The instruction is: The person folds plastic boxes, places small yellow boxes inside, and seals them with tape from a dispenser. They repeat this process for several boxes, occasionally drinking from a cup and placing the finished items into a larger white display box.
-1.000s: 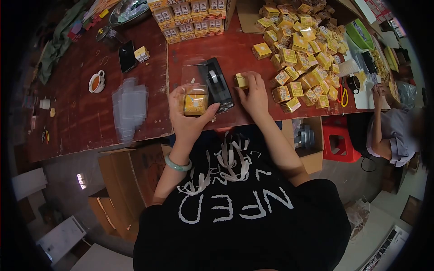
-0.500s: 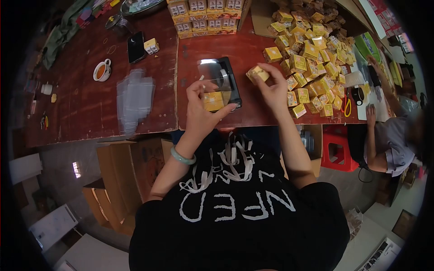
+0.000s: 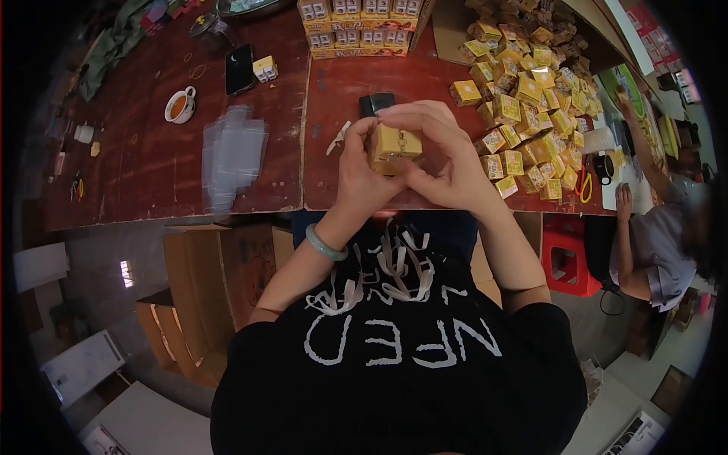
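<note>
In front of my chest I hold a small yellow box (image 3: 392,141) between both hands. My left hand (image 3: 359,173) grips its left side with fingers and thumb. My right hand (image 3: 447,155) curves over from the other side, its fingertips at the top and its thumb at the lower edge. Dark printing shows on the box's right part. Just beyond my fingers lies a black tray-like object (image 3: 377,104), mostly hidden by my hands. A large heap of similar yellow boxes (image 3: 523,114) lies to the right of my right hand.
Flat clear plastic sleeves (image 3: 233,155) lie left of my hands. Farther back are a cup of tea (image 3: 180,105), a phone (image 3: 239,70) and a small box pair (image 3: 265,69). Stacked display cartons (image 3: 360,30) stand at the back. Yellow-handled scissors (image 3: 584,184) and a person (image 3: 652,250) are at the right.
My right hand has brought its yellow box left to my left hand, and both now close around it. My left hand has come away from the black tray with the clear plastic.
</note>
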The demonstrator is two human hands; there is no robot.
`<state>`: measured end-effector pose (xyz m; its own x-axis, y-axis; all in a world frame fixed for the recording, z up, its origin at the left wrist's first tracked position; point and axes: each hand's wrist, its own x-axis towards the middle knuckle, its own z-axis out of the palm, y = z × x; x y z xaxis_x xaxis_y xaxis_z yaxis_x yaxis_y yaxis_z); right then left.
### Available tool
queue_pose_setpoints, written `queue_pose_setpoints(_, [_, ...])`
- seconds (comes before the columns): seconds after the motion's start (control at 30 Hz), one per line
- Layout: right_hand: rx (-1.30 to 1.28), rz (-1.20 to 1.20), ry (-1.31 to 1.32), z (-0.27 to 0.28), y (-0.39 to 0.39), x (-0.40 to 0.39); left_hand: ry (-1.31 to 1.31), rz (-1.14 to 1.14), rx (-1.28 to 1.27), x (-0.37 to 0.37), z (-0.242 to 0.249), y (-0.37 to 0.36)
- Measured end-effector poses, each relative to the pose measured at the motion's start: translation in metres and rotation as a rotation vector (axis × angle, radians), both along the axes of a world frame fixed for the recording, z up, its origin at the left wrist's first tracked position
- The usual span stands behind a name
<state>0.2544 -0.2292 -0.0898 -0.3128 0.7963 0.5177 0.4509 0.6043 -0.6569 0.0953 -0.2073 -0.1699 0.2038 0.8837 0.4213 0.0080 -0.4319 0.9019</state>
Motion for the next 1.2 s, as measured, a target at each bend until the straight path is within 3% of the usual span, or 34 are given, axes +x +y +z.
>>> queue_pose_setpoints(0.1, [-0.073,-0.093,0.349,0.004,-0.012,0.001,-0.092,0.028,0.111,0.004,0.016,0.0])
queue_pose_setpoints(0.2, [-0.436,-0.11,0.919,-0.01,-0.011,0.007,-0.13,0.05,0.219,0.005,0.019,0.0])
queue_pose_setpoints(0.33, [-0.81,0.203,1.141,-0.012,-0.008,0.005,-0.03,-0.013,0.491,0.0,0.007,0.008])
queue_pose_setpoints(0.47, [-0.827,0.149,0.997,-0.007,-0.01,-0.007,0.044,0.001,0.573,-0.001,0.012,0.007])
queue_pose_setpoints(0.6, [-0.536,0.022,0.813,-0.001,-0.013,-0.021,-0.054,0.086,0.438,0.004,0.002,0.001])
queue_pose_setpoints(0.7, [-0.032,0.086,0.437,-0.012,-0.008,-0.014,-0.087,0.055,0.4,0.007,0.005,-0.001])
queue_pose_setpoints(0.83, [0.124,0.102,0.247,0.005,-0.012,-0.015,-0.162,0.055,0.469,0.007,0.015,-0.001])
queue_pose_setpoints(1.03, [0.11,0.029,0.104,0.016,-0.017,-0.019,-0.093,0.06,0.367,0.001,0.021,-0.004])
queue_pose_setpoints(1.2, [-0.131,0.057,0.364,0.013,-0.012,-0.016,-0.086,0.014,0.35,0.002,0.022,-0.001])
